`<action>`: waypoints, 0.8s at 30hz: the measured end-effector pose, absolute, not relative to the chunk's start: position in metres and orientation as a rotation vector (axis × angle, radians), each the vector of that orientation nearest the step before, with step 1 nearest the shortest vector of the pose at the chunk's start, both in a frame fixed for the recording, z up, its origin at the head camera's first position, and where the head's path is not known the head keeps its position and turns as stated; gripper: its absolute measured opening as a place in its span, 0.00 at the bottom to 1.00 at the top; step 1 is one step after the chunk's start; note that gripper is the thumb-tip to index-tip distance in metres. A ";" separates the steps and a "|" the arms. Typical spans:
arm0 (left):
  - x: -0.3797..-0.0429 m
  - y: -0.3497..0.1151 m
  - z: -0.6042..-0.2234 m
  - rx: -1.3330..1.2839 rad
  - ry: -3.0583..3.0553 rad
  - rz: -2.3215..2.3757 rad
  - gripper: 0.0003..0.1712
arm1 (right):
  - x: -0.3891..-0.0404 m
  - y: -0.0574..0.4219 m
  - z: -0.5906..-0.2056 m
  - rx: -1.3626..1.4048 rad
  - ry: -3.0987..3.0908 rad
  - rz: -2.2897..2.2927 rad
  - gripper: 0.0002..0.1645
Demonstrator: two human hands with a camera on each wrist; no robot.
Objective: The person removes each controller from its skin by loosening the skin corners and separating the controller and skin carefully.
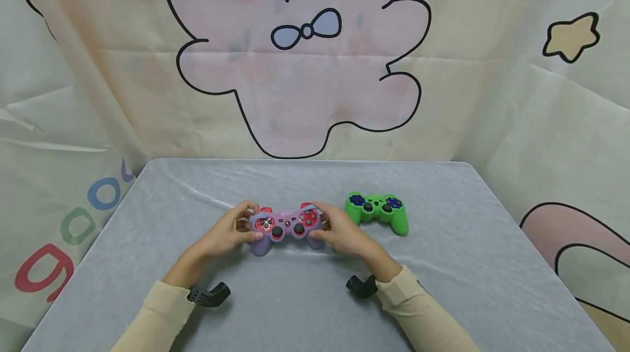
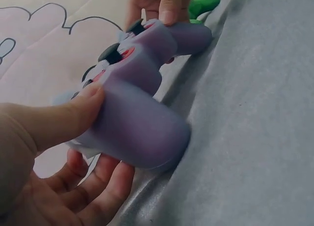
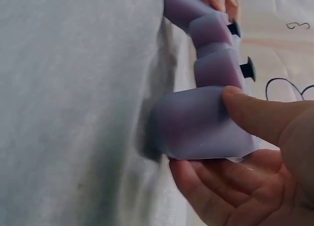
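Note:
A red game controller in a translucent purple sleeve [image 1: 287, 221] is held between both hands near the middle of the table. On its left side, my left hand [image 1: 235, 227] pinches the grip, thumb on top and fingers beneath. The right hand [image 1: 342, 227] does the same at the other grip. In the left wrist view the controller's purple grip [image 2: 140, 123] hangs close to the cloth. From the right wrist view, the opposite grip [image 3: 201, 123] lies between thumb and curled fingers. Its black thumbsticks face up.
A green controller [image 1: 378, 210] with dark blue button areas lies just right of the right hand. Grey cloth covers the table [image 1: 295, 308]. Behind it hangs a printed curtain [image 1: 305, 95]. Each wrist wears a black camera mount [image 1: 209, 294].

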State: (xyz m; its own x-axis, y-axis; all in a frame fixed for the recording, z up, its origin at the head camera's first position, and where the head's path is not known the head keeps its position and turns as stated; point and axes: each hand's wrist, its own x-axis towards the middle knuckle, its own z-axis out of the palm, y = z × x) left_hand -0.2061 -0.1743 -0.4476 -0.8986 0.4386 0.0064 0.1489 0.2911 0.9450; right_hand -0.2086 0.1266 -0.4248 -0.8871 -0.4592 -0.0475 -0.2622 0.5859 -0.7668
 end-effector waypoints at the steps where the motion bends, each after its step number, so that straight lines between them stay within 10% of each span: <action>1: -0.206 -0.174 -0.447 0.554 2.295 1.645 0.24 | -0.208 0.127 -0.424 -0.606 2.571 -1.187 0.42; 24: -0.205 -0.172 -0.450 0.433 2.321 1.656 0.17 | -0.207 0.126 -0.429 -0.461 2.565 -1.192 0.41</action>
